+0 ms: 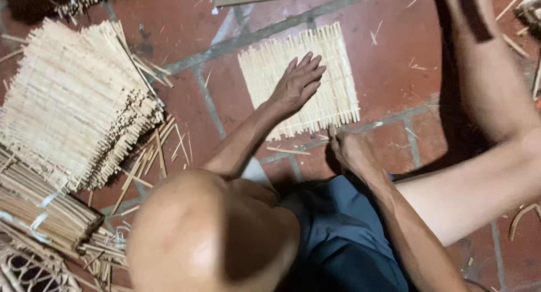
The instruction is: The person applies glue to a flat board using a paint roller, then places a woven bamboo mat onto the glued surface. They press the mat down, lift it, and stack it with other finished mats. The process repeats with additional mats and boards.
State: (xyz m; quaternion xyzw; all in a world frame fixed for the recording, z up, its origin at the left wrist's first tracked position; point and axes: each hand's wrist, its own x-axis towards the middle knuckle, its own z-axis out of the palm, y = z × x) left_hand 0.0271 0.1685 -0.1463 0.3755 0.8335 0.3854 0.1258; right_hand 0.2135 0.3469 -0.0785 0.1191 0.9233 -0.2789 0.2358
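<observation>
**Hands on a slat mat on the brick floor**

Landmark: the mat (338,72), a flat rectangle of pale thin slats lying on the red brick floor (394,61).

Well to the left of the mat stands a tall stack (73,100) of similar woven pieces, its edges bristling with slat ends. Below the stack, a bundle (39,207) of longer sticks lies tied with a pale strip. Loose slats (152,151) are scattered between the stack and the mat.

The left hand (297,83) lies palm down on the middle of the mat, its fingers (307,63) straight, slightly spread and pointing to the mat's far edge.

Just below the mat's near right corner, the right hand (348,151) sits with its fingers curled together at the slat ends; whether they pinch a slat cannot be told.

Right of the mat, the person's bare leg (490,100) crosses the floor, casting a dark shadow beside it.
</observation>
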